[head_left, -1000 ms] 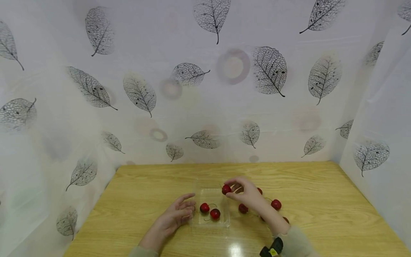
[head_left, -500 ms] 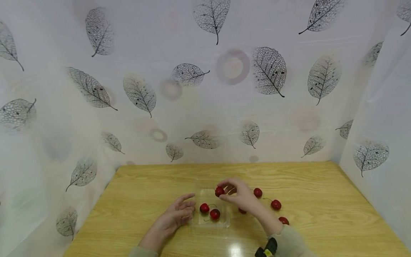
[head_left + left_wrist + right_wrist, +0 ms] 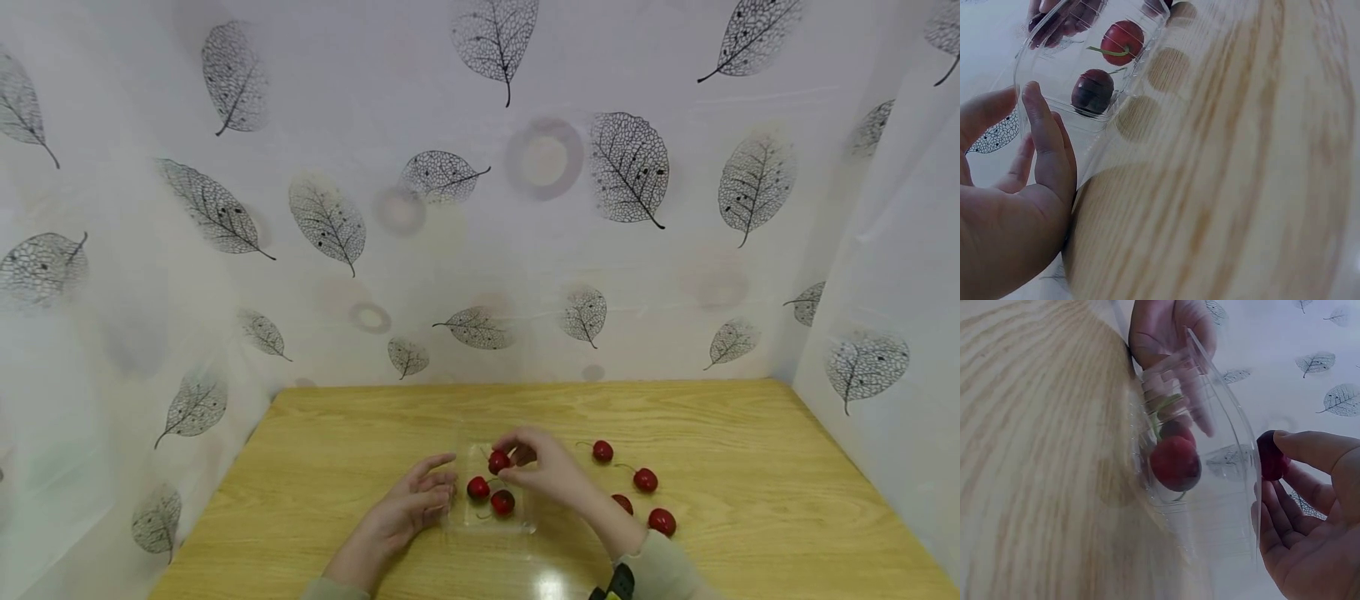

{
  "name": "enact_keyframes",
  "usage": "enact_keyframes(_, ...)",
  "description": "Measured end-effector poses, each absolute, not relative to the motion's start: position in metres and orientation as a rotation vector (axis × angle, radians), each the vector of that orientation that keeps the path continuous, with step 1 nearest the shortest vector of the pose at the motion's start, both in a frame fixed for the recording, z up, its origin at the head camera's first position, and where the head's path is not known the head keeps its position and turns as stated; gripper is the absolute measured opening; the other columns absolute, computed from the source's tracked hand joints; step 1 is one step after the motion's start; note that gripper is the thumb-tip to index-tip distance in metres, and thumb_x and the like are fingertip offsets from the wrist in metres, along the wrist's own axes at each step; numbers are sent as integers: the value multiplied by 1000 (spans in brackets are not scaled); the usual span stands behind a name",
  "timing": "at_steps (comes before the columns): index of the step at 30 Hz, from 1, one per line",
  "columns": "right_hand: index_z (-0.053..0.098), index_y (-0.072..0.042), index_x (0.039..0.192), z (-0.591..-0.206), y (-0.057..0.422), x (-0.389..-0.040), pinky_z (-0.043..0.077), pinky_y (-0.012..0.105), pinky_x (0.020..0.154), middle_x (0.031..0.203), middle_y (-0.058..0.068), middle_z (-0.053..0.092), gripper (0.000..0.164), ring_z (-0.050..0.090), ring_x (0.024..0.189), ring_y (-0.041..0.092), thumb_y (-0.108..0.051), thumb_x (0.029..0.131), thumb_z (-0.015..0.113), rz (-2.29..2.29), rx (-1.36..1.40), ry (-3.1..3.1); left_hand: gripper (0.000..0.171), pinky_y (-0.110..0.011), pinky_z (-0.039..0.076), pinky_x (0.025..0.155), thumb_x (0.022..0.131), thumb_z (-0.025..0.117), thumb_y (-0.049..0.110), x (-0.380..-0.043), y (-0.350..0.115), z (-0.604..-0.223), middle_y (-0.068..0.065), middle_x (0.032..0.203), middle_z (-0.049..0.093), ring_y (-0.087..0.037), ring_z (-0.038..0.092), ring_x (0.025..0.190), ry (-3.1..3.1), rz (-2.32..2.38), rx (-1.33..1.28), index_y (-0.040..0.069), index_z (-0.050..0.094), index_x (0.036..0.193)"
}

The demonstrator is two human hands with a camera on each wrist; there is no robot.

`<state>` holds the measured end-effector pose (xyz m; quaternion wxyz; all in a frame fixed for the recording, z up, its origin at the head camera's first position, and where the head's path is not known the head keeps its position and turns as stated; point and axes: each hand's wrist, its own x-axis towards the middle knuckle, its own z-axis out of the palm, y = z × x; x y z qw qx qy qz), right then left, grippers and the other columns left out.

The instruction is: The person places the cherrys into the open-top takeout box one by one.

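A clear plastic box stands on the wooden table with two dark red cherries inside, both stemmed. My left hand is at the box's left side, its fingers extended along the wall, as the left wrist view shows with the hand against the clear plastic. My right hand pinches a third cherry between thumb and fingers, over the far part of the box. In the right wrist view this held cherry appears right at the box rim.
Several loose cherries lie on the wooden table to the right of the box, near the right forearm. A pale leaf-print sheet surrounds the table at the back and sides. A dark watch-like strap is on the right wrist.
My right hand has moved left and nearer to me, carrying the pinched cherry from the box's right edge to over its inside. The left hand has stayed in place.
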<state>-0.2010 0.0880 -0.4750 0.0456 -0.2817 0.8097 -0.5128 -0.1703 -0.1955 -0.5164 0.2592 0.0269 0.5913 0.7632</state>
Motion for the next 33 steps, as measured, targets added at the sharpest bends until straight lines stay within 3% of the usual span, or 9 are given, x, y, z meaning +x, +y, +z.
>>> enact_keyframes(10, 73, -3, 117, -478, 86, -196, 60, 31, 89, 111, 10, 72, 31, 67, 96, 15, -10, 89, 84, -1526, -830, 2510, 69, -22, 58, 90, 104, 65, 5, -170, -195, -515, -3, 131, 56, -10, 61, 112, 1606, 2066, 72, 5, 31, 164)
enact_keyframes(33, 74, -12, 114, -486, 81, -193, 57, 31, 93, 112, 0, 74, 31, 70, 99, 15, -8, 86, 85, -1267, -960, 2683, 68, -22, 57, 91, 102, 66, 4, -169, -194, -515, -2, 129, 56, -9, 61, 111, 1601, 2078, 73, 7, 35, 162)
